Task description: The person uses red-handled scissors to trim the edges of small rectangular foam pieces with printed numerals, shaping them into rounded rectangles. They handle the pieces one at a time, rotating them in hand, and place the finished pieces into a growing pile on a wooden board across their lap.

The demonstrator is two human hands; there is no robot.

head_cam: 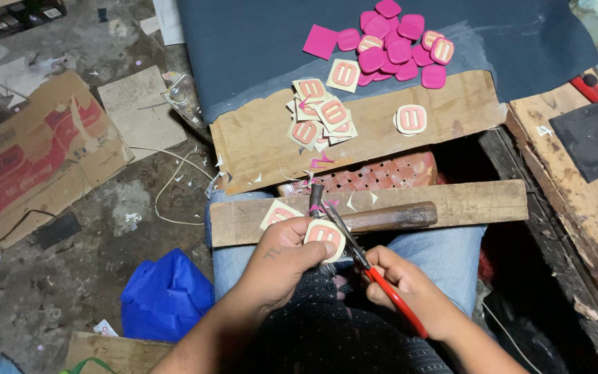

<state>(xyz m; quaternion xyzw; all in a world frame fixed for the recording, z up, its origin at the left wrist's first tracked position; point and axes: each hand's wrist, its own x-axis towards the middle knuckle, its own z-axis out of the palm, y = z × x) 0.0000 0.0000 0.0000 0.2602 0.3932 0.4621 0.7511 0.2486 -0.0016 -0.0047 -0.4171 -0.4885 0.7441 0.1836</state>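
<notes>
Left hand (282,253) holds patch (324,236); right hand (399,284) works red scissors (375,273)

Scissors (375,266) handle loops hidden inside right hand (399,287).

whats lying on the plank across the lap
On the plank lie a hammer and a cream-edged pink patch. The left hand covers the patch's lower part and part of the plank's near edge.

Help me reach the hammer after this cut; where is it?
In the head view, the hammer lies on the nearer wooden plank, just beyond the scissors.
</notes>
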